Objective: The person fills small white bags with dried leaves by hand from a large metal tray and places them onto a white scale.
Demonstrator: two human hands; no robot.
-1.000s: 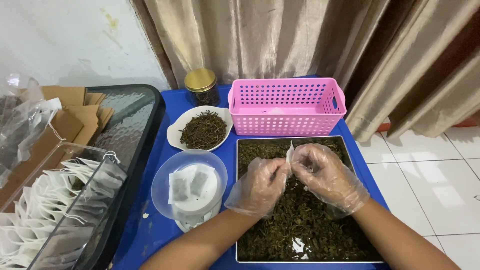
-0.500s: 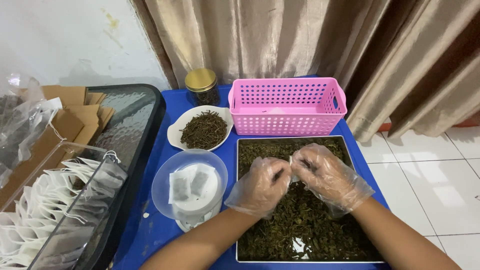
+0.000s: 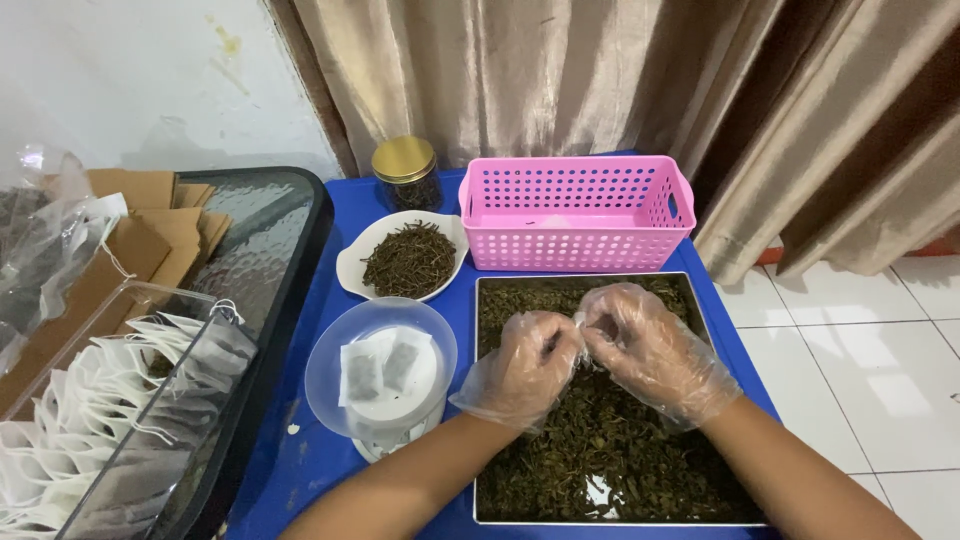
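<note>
Both gloved hands meet over the far half of the metal tray (image 3: 480, 400) of dried tea leaves (image 3: 600, 450), which sits at the counter's (image 3: 345, 215) near right corner. Left hand (image 3: 522, 368) and right hand (image 3: 645, 345) have fingers curled in and pressed together, pinching a small white filter bag (image 3: 581, 322) between them; bag mostly hidden, only a sliver shows. Pink perforated basket (image 3: 575, 212) just beyond the tray at the far edge. White bowl of dark twig-like tea (image 3: 408, 260) left of the basket, gold-lidded jar (image 3: 404, 172) behind it. Near left: clear round dish on a small scale (image 3: 380, 368) with two filled tea bags (image 3: 380, 367). Off the counter's left edge, clear bin of empty bags (image 3: 95, 420)
</note>
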